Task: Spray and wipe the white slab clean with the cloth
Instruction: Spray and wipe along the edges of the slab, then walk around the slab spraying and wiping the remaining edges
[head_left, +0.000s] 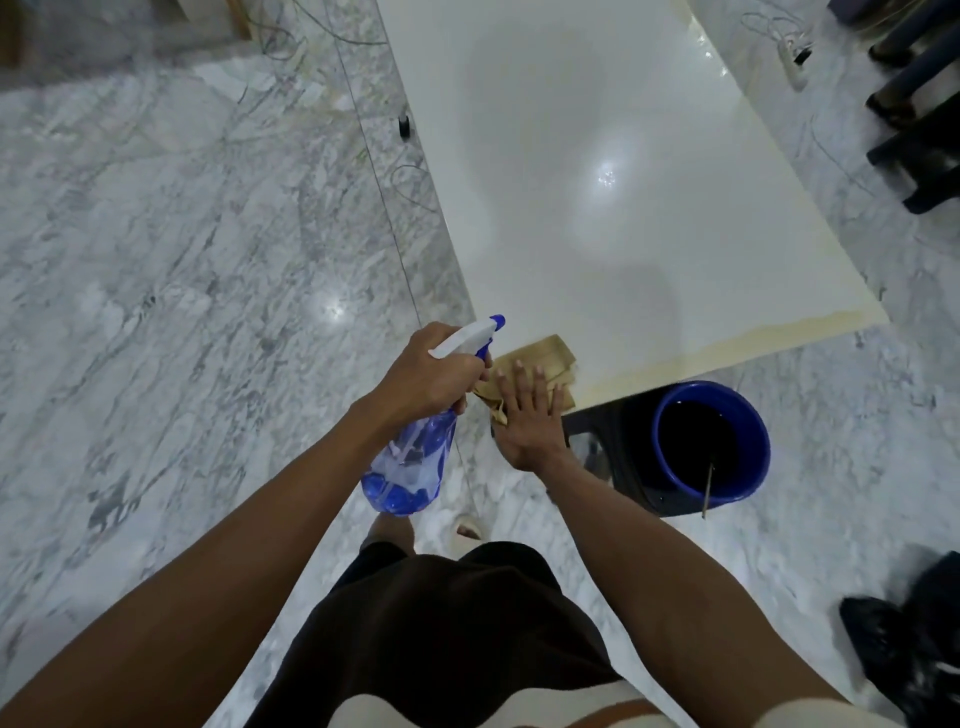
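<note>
One spray bottle, one cloth, one white slab.

My left hand (426, 371) grips the blue spray bottle (410, 457) by its neck, fingers curled; my right hand (530, 415), fingers straight, presses the tan cloth (545, 356) flat on the white slab (623, 182) at its near corner. One blue bucket (711, 441) stands beside.

The right hand (527, 415) hides part of the cloth (550, 358) (near corner).

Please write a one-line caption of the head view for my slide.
Left hand holds spray bottle; right hand presses tan cloth flat on white slab corner.
</note>
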